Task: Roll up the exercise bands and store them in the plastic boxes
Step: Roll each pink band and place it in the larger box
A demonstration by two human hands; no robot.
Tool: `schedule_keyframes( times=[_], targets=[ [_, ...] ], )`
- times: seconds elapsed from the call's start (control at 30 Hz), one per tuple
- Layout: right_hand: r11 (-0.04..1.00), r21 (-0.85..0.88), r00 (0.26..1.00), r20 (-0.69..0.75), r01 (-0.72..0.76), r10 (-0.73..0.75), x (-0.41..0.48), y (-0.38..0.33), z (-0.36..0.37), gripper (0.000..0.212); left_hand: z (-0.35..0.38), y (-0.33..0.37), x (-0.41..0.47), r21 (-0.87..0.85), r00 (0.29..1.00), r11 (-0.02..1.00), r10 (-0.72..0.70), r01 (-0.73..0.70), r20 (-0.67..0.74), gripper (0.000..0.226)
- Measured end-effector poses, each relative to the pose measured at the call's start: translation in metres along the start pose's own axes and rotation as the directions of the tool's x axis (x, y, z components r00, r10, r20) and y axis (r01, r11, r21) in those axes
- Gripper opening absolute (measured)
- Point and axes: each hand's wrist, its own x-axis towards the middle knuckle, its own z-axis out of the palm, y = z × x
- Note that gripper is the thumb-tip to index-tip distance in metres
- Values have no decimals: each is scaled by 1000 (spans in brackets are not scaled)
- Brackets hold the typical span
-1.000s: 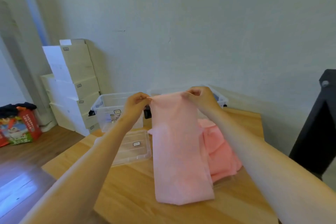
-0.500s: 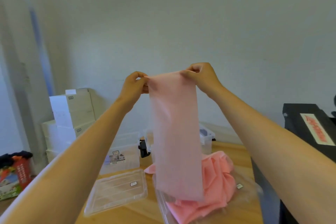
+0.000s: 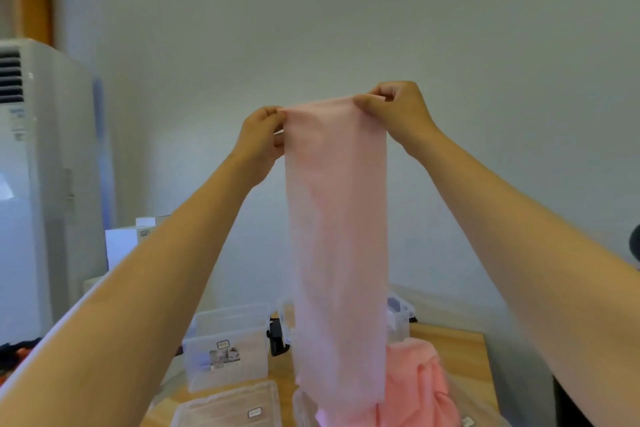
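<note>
Left hand (image 3: 261, 135): pinching band's top left corner.
Right hand (image 3: 398, 111): pinching top right corner.
Band (image 3: 337, 253): pink, hanging over boxes (image 3: 227, 343).

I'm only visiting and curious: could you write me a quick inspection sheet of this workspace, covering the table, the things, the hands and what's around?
Surface: wooden table, only partly in view.
Job's things: a pale pink band hangs full length from both hands; a heap of pink bands lies below it; a clear plastic box stands open behind a flat clear lid; a second box is partly hidden by the band.
Clutter: small black object between the boxes, too blurred to name.
Hands: left hand and right hand each pinch a top corner of the band.
Cables: nothing seen.
Surroundings: pale wall, white air conditioner at left, white cartons beside it.
</note>
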Motion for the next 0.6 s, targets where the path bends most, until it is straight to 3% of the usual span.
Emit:
schedule_keyframes(
  times=[0.1,0.2,0.43,0.6],
  targets=[
    [999,40,1000,-9,23,-23,3,-15,-3,26,2,4,-1,-142,999,990,-14,19,40,20],
    [998,62,1000,-1,16,-16,-1,-14,1,25,3,-4,-3,-151,997,987,-48,56,59,25],
    [984,22,964,201,-179,171,-31,47,10,19,-23,-55,-8,148,988,982,-133,120,79,13],
    [939,-130,837,426,-317,342,-51,100,30,17,-41,-106,-15,386,937,887,-325,254,130,11]
  ],
)
